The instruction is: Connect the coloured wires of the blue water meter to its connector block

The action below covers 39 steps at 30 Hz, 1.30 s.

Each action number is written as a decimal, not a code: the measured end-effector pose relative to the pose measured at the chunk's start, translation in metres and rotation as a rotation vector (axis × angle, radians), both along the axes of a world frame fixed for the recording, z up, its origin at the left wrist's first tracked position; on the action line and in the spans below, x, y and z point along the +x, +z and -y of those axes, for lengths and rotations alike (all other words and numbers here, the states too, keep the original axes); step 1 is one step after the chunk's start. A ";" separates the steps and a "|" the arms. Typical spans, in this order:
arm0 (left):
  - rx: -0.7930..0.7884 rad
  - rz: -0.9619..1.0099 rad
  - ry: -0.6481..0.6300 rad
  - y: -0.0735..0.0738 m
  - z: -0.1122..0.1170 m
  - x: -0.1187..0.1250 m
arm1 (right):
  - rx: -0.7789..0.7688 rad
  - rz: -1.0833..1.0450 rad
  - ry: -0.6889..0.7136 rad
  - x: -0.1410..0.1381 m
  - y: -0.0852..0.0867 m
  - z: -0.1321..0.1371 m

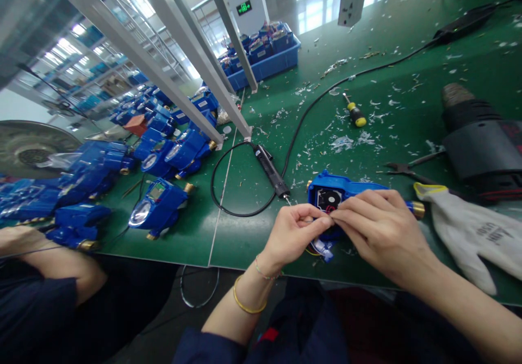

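Observation:
A blue water meter (354, 184) lies on the green bench in front of me, its housing open. Inside it a black round part (329, 198) and thin red wires (331, 209) show. My left hand (296, 231) is closed in a pinch at the housing's near edge, thumb and forefinger on the wires. The fingers of my right hand (381, 233) are bunched against the same spot and cover much of the meter. Below my fingertips sits a whitish-blue fitting (324, 250) with coloured wires beside it. The exact point of grip is hidden.
A black electric screwdriver (271, 171) with cable, a yellow-black screwdriver (354, 111), pliers (402, 168), a heat gun (481, 141) and a white glove (477, 228) surround the meter. Other blue meters (159, 206) crowd the left, near a co-worker's arm (53, 261). A blue bin (269, 65) stands behind.

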<state>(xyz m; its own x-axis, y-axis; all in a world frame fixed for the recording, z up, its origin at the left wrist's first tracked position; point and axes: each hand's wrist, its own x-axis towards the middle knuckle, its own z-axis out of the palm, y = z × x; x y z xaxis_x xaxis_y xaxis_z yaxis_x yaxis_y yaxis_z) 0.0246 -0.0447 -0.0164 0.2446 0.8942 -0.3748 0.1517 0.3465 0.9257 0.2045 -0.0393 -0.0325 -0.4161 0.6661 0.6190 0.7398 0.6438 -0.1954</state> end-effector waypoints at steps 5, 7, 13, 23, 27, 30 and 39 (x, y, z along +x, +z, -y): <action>0.094 -0.020 -0.024 0.001 0.001 -0.004 | -0.074 -0.044 0.012 0.002 0.009 0.002; 0.125 -0.040 -0.025 0.001 0.002 -0.005 | -0.101 -0.042 -0.004 0.002 0.012 0.005; 0.184 -0.066 -0.044 0.005 0.004 -0.005 | -0.077 -0.028 -0.050 -0.006 0.009 0.014; 0.308 -0.234 -0.005 0.005 0.008 -0.004 | -0.096 0.027 -0.053 -0.012 0.003 0.009; 0.310 -0.242 -0.002 0.005 0.009 -0.003 | -0.180 -0.067 0.029 -0.011 0.000 0.006; 0.308 -0.224 0.000 0.007 0.010 -0.001 | -0.240 -0.156 0.036 -0.014 0.002 0.007; 0.238 -0.133 -0.019 0.007 0.008 0.009 | -0.190 -0.367 -0.132 -0.027 0.007 0.020</action>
